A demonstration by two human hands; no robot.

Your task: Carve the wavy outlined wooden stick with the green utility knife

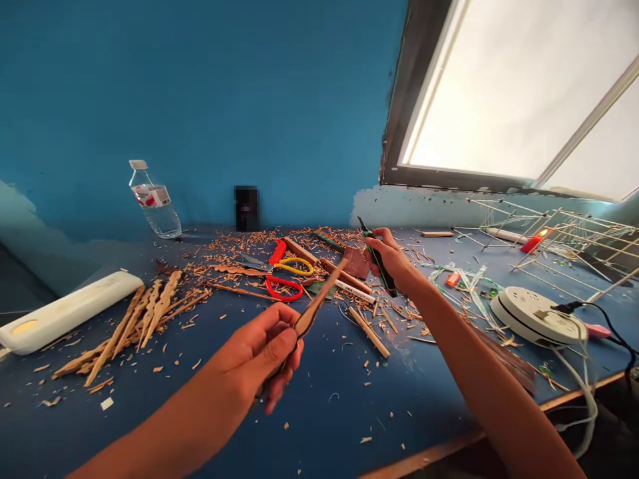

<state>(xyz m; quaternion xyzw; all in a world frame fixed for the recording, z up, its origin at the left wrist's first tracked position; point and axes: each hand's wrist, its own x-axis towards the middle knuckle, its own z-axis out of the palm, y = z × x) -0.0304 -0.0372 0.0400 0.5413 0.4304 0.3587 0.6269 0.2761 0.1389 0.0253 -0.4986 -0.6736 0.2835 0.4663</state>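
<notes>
My left hand (257, 359) is closed around a carved wooden stick (313, 309), its thin end pointing up and to the right. My right hand (394, 259) grips a green-and-black utility knife (382, 269), blade upward, apart from the stick. Beyond my left hand lie scissors (294, 266) with a yellow handle loop, beside red handles (284, 290). A white marker (355, 291) and a brown sheet (355, 263) rest between the hands. Shaped wooden sticks (162, 303) are piled on the left.
Wood shavings (224, 247) litter the blue table (319, 426). A leaning water bottle (158, 209) and a long white case (74, 309) stand left. On the right are a round white power strip (536, 316) with cables, a thin-stick frame (564, 256) and a red object (534, 241).
</notes>
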